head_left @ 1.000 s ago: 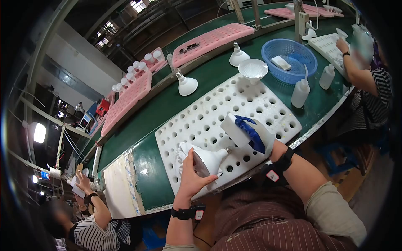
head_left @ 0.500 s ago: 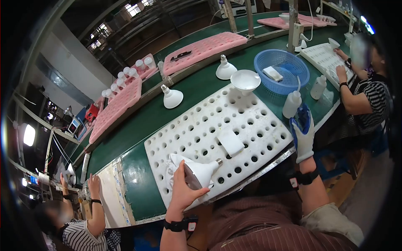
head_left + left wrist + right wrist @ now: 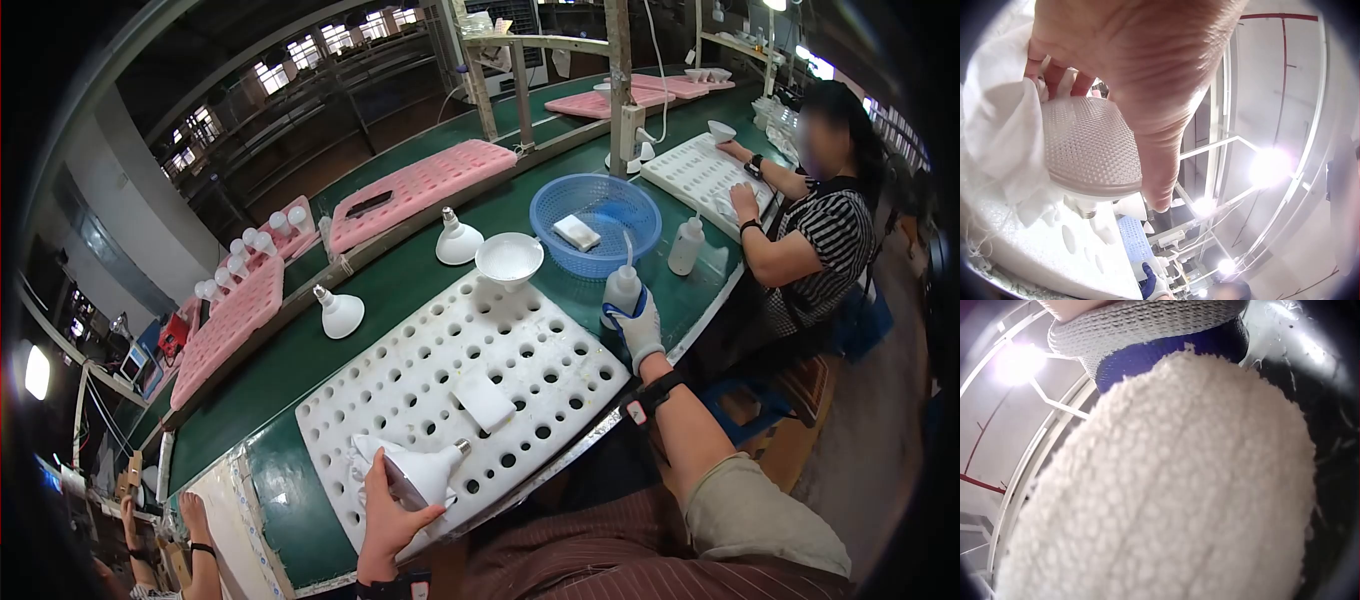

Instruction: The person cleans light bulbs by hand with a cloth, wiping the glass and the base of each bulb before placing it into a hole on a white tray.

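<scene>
Long green table (image 3: pixel 420 260), curving away past the white perforated foam tray (image 3: pixel 440 370), the landmark here, lying flat at the near edge so its holes can take lamp necks. Beyond the tray's far side, pink foam trays (image 3: pixel 415 185), one with several bulbs standing in it. Past the tray's right corner, a blue mesh basket (image 3: pixel 595 215) with a white block inside. Just off the far edge, 2 lamp housings (image 3: pixel 338 312) resting wide end down, screw bases up; a third, a white reflector cup (image 3: pixel 508 258), seated mouth up in a hole at the tray's far edge. On the tray's middle, a white sponge block (image 3: pixel 484 398) lying loose.

At the tray's near-left corner, the lamp housing (image 3: pixel 415 470) on its side, screw base pointing toward the tray's middle, a white cloth (image 3: pixel 997 131) bunched under its wide end. Left hand (image 3: pixel 385 520) bare, thumb and fingers curled round the cone, steadying it against the foam; the wrist view shows the dimpled lens face clasped from above.

At the tray's right corner, the squeeze bottle (image 3: pixel 622 288) upright on the table. Right hand (image 3: pixel 638 325) gloved, blue palm and white knit, fingers wrapped about the bottle's lower body, seemingly taking it up by the middle to keep the nozzle upright.
</scene>
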Available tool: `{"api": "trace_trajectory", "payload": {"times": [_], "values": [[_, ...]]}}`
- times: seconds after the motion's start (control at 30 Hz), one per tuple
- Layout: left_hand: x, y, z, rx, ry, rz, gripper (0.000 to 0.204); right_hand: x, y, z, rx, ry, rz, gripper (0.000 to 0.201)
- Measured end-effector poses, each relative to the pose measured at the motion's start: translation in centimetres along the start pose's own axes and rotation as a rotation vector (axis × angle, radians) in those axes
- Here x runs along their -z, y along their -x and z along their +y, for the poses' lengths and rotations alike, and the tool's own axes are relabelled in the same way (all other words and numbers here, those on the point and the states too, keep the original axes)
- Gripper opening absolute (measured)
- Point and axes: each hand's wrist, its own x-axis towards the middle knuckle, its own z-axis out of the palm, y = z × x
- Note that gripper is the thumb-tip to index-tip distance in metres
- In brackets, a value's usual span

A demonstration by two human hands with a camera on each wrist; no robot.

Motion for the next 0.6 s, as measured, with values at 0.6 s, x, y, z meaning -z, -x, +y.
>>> {"api": "trace_trajectory", "payload": {"times": [0.6], "values": [[-0.1,0.1,0.8,-0.047,-0.066,0.016,0.122,1.2,13.4,-10.7,-0.103,-0.107,-1.103,0.054]]}}
